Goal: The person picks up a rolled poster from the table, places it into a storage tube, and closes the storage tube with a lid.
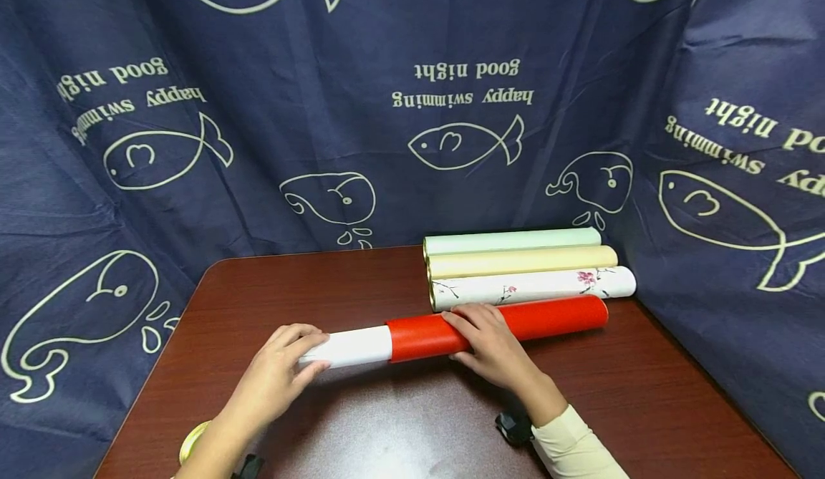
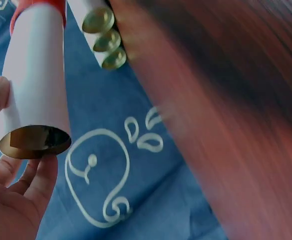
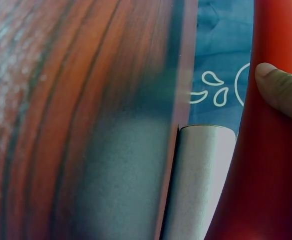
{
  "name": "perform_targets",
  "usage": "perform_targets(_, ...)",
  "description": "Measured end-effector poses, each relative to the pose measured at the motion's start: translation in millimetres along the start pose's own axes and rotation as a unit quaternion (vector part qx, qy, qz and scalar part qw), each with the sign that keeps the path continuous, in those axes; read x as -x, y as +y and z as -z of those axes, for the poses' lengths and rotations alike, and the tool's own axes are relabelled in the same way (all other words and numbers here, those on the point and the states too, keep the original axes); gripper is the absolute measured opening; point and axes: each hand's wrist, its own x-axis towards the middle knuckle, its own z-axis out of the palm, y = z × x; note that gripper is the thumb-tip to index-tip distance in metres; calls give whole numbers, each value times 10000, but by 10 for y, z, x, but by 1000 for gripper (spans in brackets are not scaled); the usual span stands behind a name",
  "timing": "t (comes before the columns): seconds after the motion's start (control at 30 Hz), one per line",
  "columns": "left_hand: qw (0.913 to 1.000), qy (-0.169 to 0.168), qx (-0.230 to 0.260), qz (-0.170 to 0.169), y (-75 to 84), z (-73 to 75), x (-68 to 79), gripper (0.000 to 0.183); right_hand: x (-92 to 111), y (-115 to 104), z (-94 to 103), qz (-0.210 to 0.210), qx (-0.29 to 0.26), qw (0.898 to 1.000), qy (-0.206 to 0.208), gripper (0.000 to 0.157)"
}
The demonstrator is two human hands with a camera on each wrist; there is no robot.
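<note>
A white tube [image 1: 356, 346] runs into the left end of a red roll [image 1: 554, 319], and the two slant across the middle of the table. My left hand [image 1: 280, 364] grips the tube near its outer end, thumb on one side and fingers on the other. In the left wrist view the tube's end [image 2: 36, 142] is hollow and dark inside. Around the middle of the red roll, my right hand [image 1: 493, 346] holds on from above and the near side. Its thumb [image 3: 280, 90] lies on the red surface in the right wrist view.
Behind the red roll lie three rolls side by side: mint green [image 1: 515, 241], pale yellow [image 1: 522, 260] and white with pink blossoms [image 1: 535, 288]. A gold-rimmed round object [image 1: 193, 439] is partly hidden by my left forearm. A blue patterned cloth [image 1: 361, 107] surrounds the brown table [image 1: 271, 286].
</note>
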Motion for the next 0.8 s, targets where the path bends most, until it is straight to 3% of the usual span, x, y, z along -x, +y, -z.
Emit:
perform_targets(0.27,9933,-411,979,455,168,-292,-172,33,-1,-11,-13,30,-14,10000,2,74)
perform_targets(0.43,9851,-234,1585,625,226,-485,-261,30,2,-15,-9,-2,10,10000,-36,75)
perform_targets(0.63,9602,-66,2318,1558,303,-693,-298,25,7,-22,-11,16,22,10000,-62,75)
perform_targets(0.8,9416,-163,2816,1840,349,-780,-282,23,16,-29,-28,63,2,10000,-68,75)
